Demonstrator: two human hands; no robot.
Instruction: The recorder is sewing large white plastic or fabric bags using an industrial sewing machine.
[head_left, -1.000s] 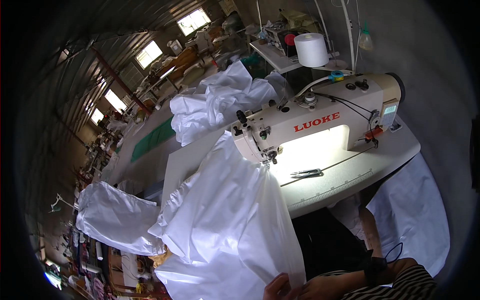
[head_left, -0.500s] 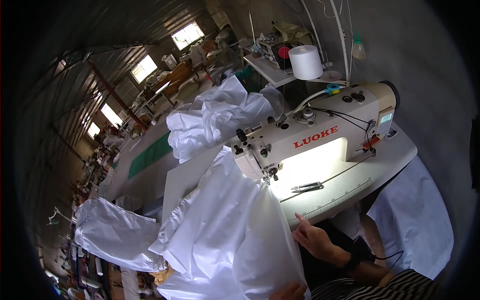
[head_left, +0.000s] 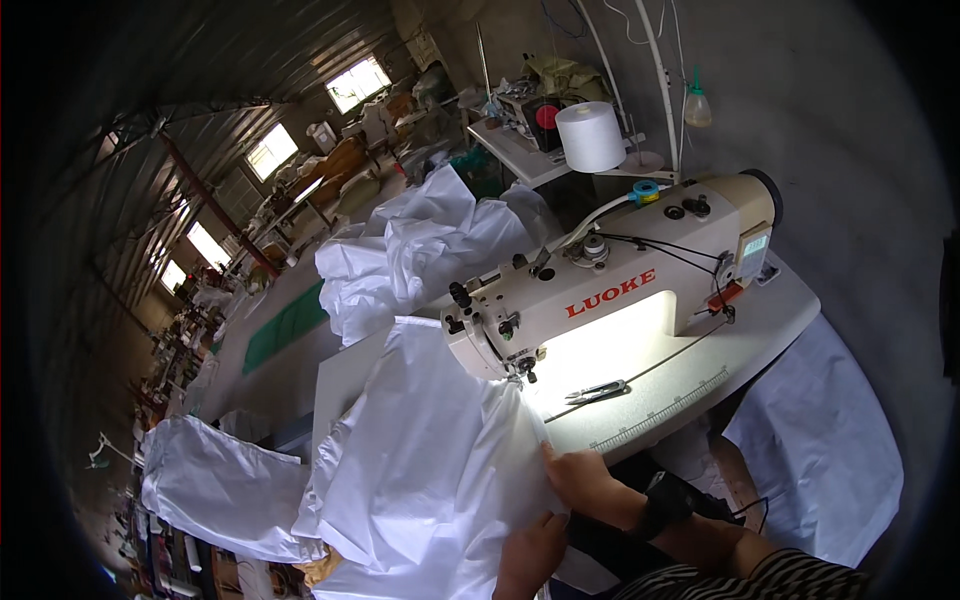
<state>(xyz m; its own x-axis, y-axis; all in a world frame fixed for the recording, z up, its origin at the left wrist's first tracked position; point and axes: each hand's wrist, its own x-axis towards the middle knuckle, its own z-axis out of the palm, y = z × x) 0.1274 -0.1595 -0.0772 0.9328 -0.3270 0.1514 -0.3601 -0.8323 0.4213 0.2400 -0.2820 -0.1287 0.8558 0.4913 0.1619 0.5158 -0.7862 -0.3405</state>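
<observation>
While both hands press flat on the near edge of the large white crinkled fabric piece [head_left: 420,470], neither closes into a fist: the right hand [head_left: 585,480] lies open-palmed on the cloth at about five o'clock from the needle, and the left hand [head_left: 532,550] rests on it just below, fingers spread. That fabric lies draped over the pale grey sewing table [head_left: 700,370], its upper edge reaching the presser foot of the cream industrial sewing machine [head_left: 610,290]. By my judgement stitching has barely begun; a sewn-looking white heap [head_left: 420,250] lies at eleven o'clock beyond the machine, small grey thread snips [head_left: 597,391] lying idle.
</observation>
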